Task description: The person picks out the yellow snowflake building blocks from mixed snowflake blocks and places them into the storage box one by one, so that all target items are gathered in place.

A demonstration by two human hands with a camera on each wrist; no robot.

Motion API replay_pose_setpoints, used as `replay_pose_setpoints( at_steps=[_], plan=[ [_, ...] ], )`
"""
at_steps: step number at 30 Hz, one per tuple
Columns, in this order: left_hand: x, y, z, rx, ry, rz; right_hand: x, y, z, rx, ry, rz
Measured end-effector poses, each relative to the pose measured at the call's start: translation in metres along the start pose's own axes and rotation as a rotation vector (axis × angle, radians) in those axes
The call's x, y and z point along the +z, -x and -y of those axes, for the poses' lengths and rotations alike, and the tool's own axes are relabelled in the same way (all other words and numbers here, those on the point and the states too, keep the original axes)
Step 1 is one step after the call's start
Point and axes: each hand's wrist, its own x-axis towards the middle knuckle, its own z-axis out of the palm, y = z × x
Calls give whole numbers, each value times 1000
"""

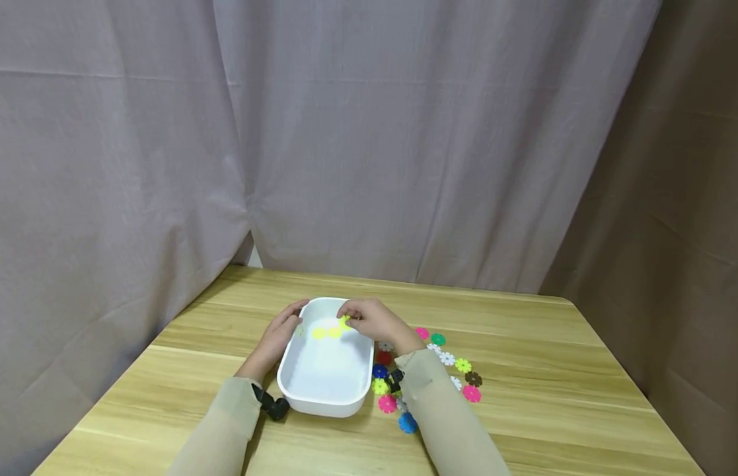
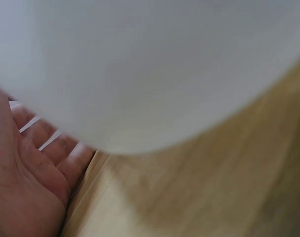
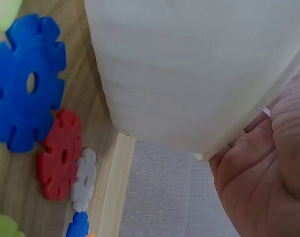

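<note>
A white plastic box (image 1: pixel 326 378) sits on the wooden table, its open top facing up. My left hand (image 1: pixel 279 334) grips its left wall near the far corner; in the left wrist view the fingers (image 2: pixel 46 148) lie along the outside of the box. Over the far right part of the box, my right hand (image 1: pixel 373 322) pinches a yellow snowflake disc (image 1: pixel 345 322). Other yellow snowflake discs (image 1: pixel 318 334) lie inside close by. From the right wrist, the box wall (image 3: pixel 189 64) hides the fingertips and the held disc.
Right of the box, loose snowflake discs lie scattered under and around my right forearm, among them a blue disc (image 1: pixel 407 423), a pink disc (image 1: pixel 472 394) and a red disc (image 3: pixel 60 155). Grey curtains (image 1: pixel 369 165) hang behind the wooden table (image 1: pixel 553 396).
</note>
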Motion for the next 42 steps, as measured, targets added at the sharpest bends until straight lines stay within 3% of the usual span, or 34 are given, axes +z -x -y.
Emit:
replay_pose_setpoints(
  at_steps=[8,12,17,21,34,42],
  plan=[
    [0,-3,5,4,21,1,0,-5,0,-14,86,26],
    [-2,-3,7,-1,18,-10,-4,-15,4,-4,147,123],
    [-2,-2,7,4,23,-11,-11,-25,10,85,195,276],
    [-1,-1,5,6,32,-1,-11,-29,12,120,250,334],
    [0,-2,5,8,38,12,-4,-32,8,126,298,296],
    [1,-1,3,8,33,7,-3,-33,2,62,287,301]
  ],
)
